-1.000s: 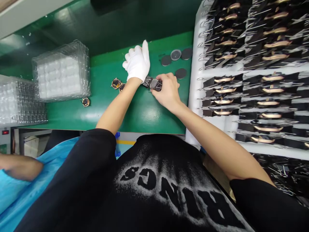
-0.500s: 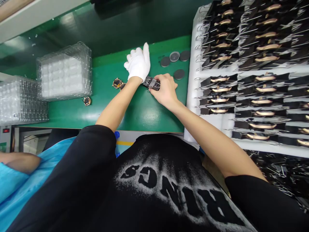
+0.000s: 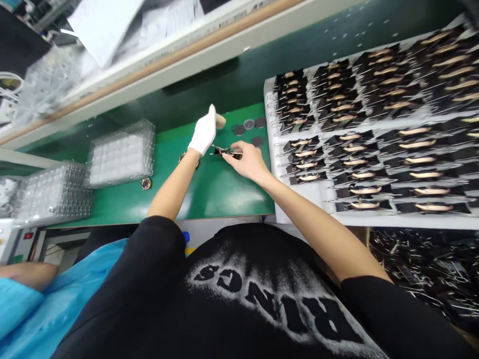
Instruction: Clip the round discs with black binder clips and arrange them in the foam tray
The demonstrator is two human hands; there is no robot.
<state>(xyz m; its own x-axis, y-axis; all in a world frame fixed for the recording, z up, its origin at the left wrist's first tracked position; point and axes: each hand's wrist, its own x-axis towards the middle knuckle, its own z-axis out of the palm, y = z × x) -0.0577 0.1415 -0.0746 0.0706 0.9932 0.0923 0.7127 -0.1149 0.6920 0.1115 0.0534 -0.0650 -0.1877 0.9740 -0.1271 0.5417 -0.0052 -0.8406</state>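
Observation:
My left hand (image 3: 204,130), in a white glove, is raised over the green table with its fingers stretched out and nothing seen in its grasp. A small beige shape (image 3: 220,121) shows beside the fingers; I cannot tell what it is. Bare, my right hand (image 3: 249,159) pinches a black clip assembly (image 3: 223,151) with metal wire handles, seen edge-on, its left end close to the gloved wrist. Just left of that wrist lies a round gold-rimmed part (image 3: 182,157), partly hidden. Several dark discs, among them one with a pale rim (image 3: 249,124), lie beyond my right hand.
A white foam tray (image 3: 275,174) on the right holds rows of clipped black and gold pieces. Clear plastic trays (image 3: 119,157) are stacked at left, near another gold-rimmed part (image 3: 146,183). A shelf edge (image 3: 168,62) crosses above. A person's blue sleeve (image 3: 101,264) is at lower left.
The view has shifted, showing more of the shelf and foam tray. The clip assembly in my right hand has turned from showing its flat face to edge-on. My left hand has turned at the wrist.

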